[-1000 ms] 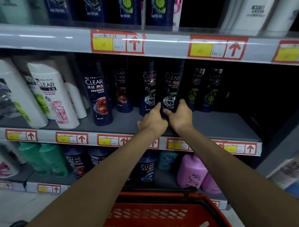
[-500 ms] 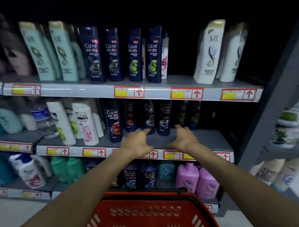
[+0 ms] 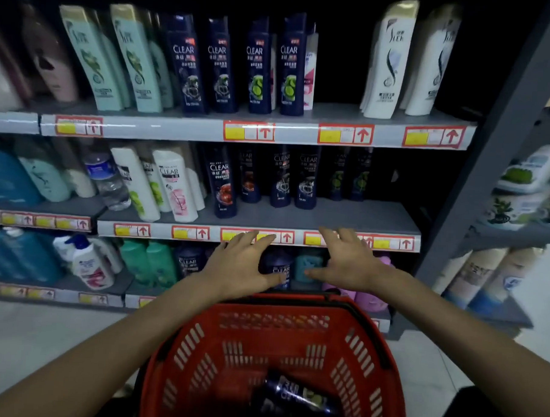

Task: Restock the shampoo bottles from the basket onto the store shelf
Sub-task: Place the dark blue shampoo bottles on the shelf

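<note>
Head: bottle (image 3: pixel 293 398) apparently below right hand (image 3: pixel 348 265)

Single head view, looking forward and down, close on the shelf (image 3: pixel 361 219), basket (image 3: pixel 297 307) right beneath; the edges seem smeared.

"CLEAR" on dark-blue shelf bottles (image 3: pixel 219 180)

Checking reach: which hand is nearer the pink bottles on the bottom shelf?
Right. The right hand is in front of the pink bottles; the left hand is farther left.
</note>
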A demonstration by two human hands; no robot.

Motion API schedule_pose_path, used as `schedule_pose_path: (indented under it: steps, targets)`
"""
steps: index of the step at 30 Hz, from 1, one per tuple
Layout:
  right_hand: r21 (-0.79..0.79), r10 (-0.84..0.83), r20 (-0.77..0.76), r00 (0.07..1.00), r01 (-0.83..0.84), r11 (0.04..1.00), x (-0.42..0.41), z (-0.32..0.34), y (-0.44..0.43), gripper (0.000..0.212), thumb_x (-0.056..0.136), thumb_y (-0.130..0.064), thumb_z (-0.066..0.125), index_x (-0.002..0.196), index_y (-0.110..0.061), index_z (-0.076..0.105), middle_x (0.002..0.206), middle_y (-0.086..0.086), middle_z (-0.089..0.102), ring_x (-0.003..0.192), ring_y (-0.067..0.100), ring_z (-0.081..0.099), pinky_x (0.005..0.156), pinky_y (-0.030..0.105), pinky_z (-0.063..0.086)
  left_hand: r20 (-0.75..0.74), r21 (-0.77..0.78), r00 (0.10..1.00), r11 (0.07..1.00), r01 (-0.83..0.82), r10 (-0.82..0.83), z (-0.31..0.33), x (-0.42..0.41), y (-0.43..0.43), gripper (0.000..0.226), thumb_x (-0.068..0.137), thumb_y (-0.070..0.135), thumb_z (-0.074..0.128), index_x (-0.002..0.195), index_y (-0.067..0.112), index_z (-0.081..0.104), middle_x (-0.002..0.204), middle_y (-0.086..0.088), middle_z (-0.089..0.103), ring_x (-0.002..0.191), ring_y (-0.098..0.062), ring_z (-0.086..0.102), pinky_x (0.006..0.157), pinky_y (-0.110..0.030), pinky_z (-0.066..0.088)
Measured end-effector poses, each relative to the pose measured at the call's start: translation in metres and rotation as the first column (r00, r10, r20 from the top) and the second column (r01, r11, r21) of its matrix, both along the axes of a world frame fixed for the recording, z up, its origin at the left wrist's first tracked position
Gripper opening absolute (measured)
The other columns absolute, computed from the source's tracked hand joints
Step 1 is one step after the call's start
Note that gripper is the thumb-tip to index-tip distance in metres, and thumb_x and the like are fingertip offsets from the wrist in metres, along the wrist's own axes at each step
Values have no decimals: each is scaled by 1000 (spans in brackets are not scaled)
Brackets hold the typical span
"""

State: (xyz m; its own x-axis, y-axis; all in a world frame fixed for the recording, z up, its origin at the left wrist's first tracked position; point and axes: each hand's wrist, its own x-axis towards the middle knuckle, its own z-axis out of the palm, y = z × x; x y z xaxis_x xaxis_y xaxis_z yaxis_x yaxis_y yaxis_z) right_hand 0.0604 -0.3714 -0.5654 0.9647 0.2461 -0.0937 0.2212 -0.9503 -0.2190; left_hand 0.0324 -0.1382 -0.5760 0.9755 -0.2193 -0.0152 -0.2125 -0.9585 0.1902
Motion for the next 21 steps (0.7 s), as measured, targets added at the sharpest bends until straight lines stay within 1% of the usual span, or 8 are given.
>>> schedule_pose_path:
  steps: [2, 4, 6, 11, 14, 17, 19, 21]
  targets:
    - [2, 45, -27, 999, -45, 999, -16, -19, 0, 109, 80, -70, 66, 162, -26, 8, 166, 15, 13, 155, 33, 8, 123, 54, 17, -32, 8, 999, 1000, 13, -13, -15, -13, 1, 94, 87, 80, 49, 163, 37, 13, 171, 1, 13, 157, -24, 17, 123, -55, 26]
    - [4, 97, -107, 990, -97, 995, -31, -40, 0, 108, 84, -68, 65, 163, -27, 4, 168, 14, 6, 156, 32, 3, 124, 55, 11, -60, 15, 998, 1000, 19, -18, -30, -22, 2, 95, 86, 82, 47, 163, 39, 11, 172, 2, 12, 157, -25, 15, 123, -54, 25]
    - [-10, 153, -178, 972, -157, 988, -44, -62, -2, 104, 87, -68, 61, 162, -27, 1, 168, 13, 4, 156, 32, 0, 125, 55, 9, -84, 14, 996, 1000, 25, -23, -47, -31, 3, 95, 86, 82, 47, 163, 40, 11, 171, 2, 13, 157, -24, 17, 123, -53, 25]
    - [-18, 241, -288, 927, -256, 966, -67, -113, -8, 95, 89, -66, 59, 161, -30, 9, 166, 11, 14, 154, 33, 12, 125, 51, 15, -155, 2, 988, 1000, 25, -24, -95, -48, 3, 87, 89, 74, 52, 161, 40, 17, 168, 7, 21, 153, -24, 26, 121, -49, 30]
    - [-109, 235, -367, 900, -292, 950, -84, -145, -12, 88, 92, -59, 58, 160, -23, 15, 161, 14, 21, 149, 36, 24, 122, 46, 25, -226, 39, 973, 998, 55, -45, -133, -56, 4, 86, 88, 70, 53, 161, 37, 20, 166, 6, 25, 151, -24, 30, 122, -49, 29]
    - [-234, 227, -462, 857, -365, 901, -95, -176, -18, 82, 93, -54, 60, 157, -21, 22, 157, 14, 28, 143, 38, 32, 118, 46, 31, -322, 63, 942, 990, 122, -96, -171, -67, 4, 82, 91, 62, 57, 160, 37, 22, 164, 7, 28, 149, -23, 33, 120, -45, 29]
    - [-264, 235, -533, 813, -423, 867, -99, -190, -21, 78, 93, -53, 59, 157, -23, 25, 157, 12, 31, 142, 37, 35, 116, 47, 35, -383, 81, 915, 982, 170, -126, -194, -73, 4, 79, 93, 58, 57, 161, 36, 22, 163, 7, 28, 148, -21, 34, 119, -41, 29]
    - [-273, 235, -562, 793, -446, 852, -102, -200, -22, 73, 95, -51, 57, 156, -24, 29, 155, 10, 35, 141, 34, 39, 112, 44, 40, -450, 100, 880, 971, 218, -151, -215, -75, 4, 79, 94, 55, 59, 161, 34, 24, 164, 5, 27, 149, -22, 33, 120, -39, 30]
